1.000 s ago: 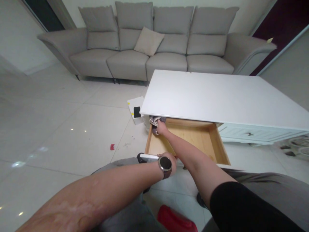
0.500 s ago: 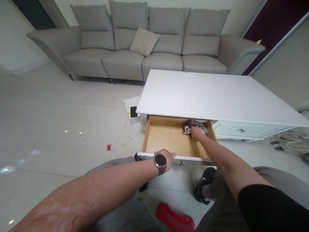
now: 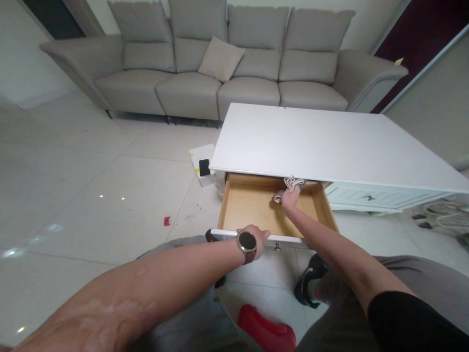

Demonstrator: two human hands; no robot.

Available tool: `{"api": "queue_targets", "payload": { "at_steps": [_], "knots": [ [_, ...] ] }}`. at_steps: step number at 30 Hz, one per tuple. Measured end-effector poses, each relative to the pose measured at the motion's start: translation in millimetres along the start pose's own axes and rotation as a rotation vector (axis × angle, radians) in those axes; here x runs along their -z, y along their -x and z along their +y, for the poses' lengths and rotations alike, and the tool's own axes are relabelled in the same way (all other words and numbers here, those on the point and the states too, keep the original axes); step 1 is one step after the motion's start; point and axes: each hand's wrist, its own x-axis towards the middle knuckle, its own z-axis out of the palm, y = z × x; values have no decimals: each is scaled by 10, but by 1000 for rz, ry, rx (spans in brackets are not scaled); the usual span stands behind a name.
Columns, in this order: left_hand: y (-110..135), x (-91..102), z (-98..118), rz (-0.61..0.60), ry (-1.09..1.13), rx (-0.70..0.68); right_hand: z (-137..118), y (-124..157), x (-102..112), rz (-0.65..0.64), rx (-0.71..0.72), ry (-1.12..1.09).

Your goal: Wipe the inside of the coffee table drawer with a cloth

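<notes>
A wooden drawer (image 3: 252, 205) stands pulled out from a white coffee table (image 3: 322, 146). My left hand (image 3: 258, 235), with a watch on its wrist, is closed over the drawer's white front edge. My right hand (image 3: 289, 198) reaches deep into the drawer near the back, right of the middle, and is closed on a crumpled grey and beige cloth (image 3: 291, 184). The cloth lies partly under the tabletop's edge. The rest of the drawer floor shows bare wood.
A grey sofa (image 3: 234, 63) with a cushion stands behind the table. A white box with a black item (image 3: 202, 166) lies on the tiled floor left of the table. A red scrap (image 3: 167, 220) lies on the tiles, and a red object (image 3: 266, 330) sits near my knees.
My right hand swept the cloth from the drawer's back left corner to the right side, then back a little toward the middle. The left hand stayed on the drawer front.
</notes>
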Motion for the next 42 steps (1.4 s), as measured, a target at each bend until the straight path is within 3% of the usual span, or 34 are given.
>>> {"api": "queue_targets", "payload": {
  "at_steps": [2, 5, 10, 14, 18, 22, 26, 29, 31, 34, 37, 42],
  "knots": [
    [-8, -8, 11, -3, 10, 13, -84, -26, -24, 11, 109, -11],
    [-9, -13, 24, 20, 42, 22, -313, -9, -45, -107, 256, 117],
    [21, 31, 20, 0, 82, 7, -1032, 151, -181, -358, 597, 237],
    [39, 81, 2, -19, 97, -27, -1545, 197, -304, -474, 884, 318],
    [56, 93, -27, -26, 116, -54, -1703, 155, -367, -485, 979, 440],
    [80, 78, -37, -4, 69, -41, -1509, 98, -356, -436, 1048, 512],
    [87, 83, -32, 2, 49, -5, -955, -55, -217, -371, 1039, 547],
    [94, 80, -42, 8, 51, -16, -330, -261, -12, -339, 922, 582],
    [102, 67, -48, 33, 50, -19, 90, -415, 161, -301, 771, 626],
    [108, 53, -40, 50, 54, -14, 530, -610, 404, -289, 612, 678],
    [95, 69, -16, 34, 59, 9, 620, -690, 521, -303, 594, 681],
    [71, 120, 12, -16, 37, 0, 229, -539, 351, -303, 663, 648]
  ]
}}
